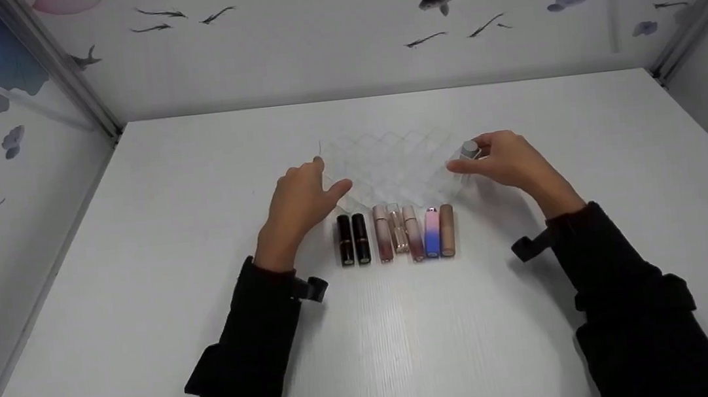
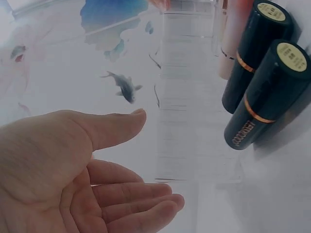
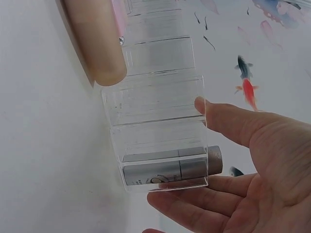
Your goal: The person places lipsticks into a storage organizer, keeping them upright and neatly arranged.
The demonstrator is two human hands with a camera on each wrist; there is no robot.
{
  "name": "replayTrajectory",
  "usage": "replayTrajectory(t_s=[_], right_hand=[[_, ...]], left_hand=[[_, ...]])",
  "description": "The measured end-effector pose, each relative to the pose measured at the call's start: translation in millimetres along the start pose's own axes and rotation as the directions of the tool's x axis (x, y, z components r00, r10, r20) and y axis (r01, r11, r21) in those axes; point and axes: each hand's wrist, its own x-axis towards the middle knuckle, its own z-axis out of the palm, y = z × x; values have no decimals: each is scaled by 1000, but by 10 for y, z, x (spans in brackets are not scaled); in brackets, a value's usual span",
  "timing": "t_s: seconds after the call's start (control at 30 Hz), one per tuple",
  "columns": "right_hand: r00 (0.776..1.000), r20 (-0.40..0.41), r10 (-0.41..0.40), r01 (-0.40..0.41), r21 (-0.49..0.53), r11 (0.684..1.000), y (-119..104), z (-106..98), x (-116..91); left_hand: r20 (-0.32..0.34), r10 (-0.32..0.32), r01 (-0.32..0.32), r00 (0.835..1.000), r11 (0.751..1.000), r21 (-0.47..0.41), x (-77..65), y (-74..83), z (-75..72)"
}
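A clear plastic organizer [image 1: 390,168] with a grid of compartments lies on the table between my hands. In its right corner compartment stands a silver tube [image 3: 165,170], its grey cap [image 1: 470,148] above the rim. My right hand [image 1: 502,160] is around that corner, thumb at one wall and extended fingers along the adjoining side. At the organizer's left edge is my left hand [image 1: 303,198], thumb spread from lightly bent fingers and palm bare in the left wrist view. Two black lipsticks [image 1: 353,239] stand nearest it, along the organizer's front.
Beside the black lipsticks, the row continues with pinkish lip gloss tubes [image 1: 383,233], a clear tube [image 1: 397,230], a pink-and-blue tube [image 1: 432,233] and a brown tube [image 1: 447,231]. Fish-patterned panels [image 1: 350,41] enclose the white table [image 1: 135,248] at the back and left.
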Motion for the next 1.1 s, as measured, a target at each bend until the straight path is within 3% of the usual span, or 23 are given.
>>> replayTrajectory(t_s=[0.23,0.43,0.63,0.83,1.1], right_hand=[[1000,3,-2,2,0,1000,4,1,6],[1000,6,-4,4,-4,1000,11,9,11],[1000,11,-4,4,-8,1000,5,-2,4],[1000,20,-3,3,-4,1000,3,-12,-3],[999,14,-40,40,-14,999,10,-24,-12]], left_hand=[[-41,-37,37,999,999,9,-72,6,-127],[57,-42,42,997,999,12,-93,19,-158],[154,-6,2,988,1000,24,-81,30,-113],[215,-33,19,976,997,70,-52,45,-24],[192,-63,38,979,991,130,-30,26,82]])
